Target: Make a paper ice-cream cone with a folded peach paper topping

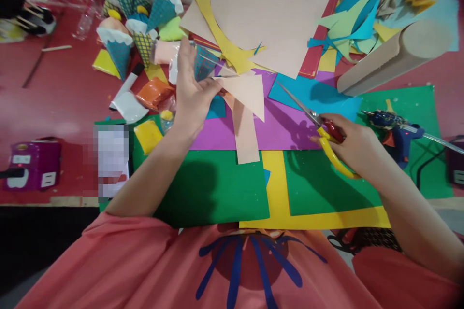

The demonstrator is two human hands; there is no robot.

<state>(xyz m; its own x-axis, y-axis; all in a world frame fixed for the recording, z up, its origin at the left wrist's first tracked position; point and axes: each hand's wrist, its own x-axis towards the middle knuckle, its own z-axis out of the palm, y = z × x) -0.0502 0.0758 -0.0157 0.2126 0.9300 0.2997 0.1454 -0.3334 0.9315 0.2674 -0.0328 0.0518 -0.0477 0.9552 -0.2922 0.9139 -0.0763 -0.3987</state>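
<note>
Between the thumb and fingers of my left hand (pixel 194 94) is the corner of a pale peach paper piece (pixel 250 91), held above the purple sheet (pixel 213 133). A peach strip (pixel 247 133) hangs or lies below that piece; whether the two are joined I cannot tell. My right hand (pixel 350 142) grips the yellow and red handles of a pair of scissors (pixel 313 115). The blades point up and left over a blue sheet (pixel 326 99), to the right of the peach piece and apart from it. They look nearly closed.
Large peach sheets (pixel 268 9) and coloured scraps (pixel 350 26) lie at the back. A peach roll (pixel 391 58) and a blue glue gun (pixel 402 135) are on the right. Craft cones (pixel 118 43), clay packets (pixel 154 92) and a phone (pixel 113 161) are on the left.
</note>
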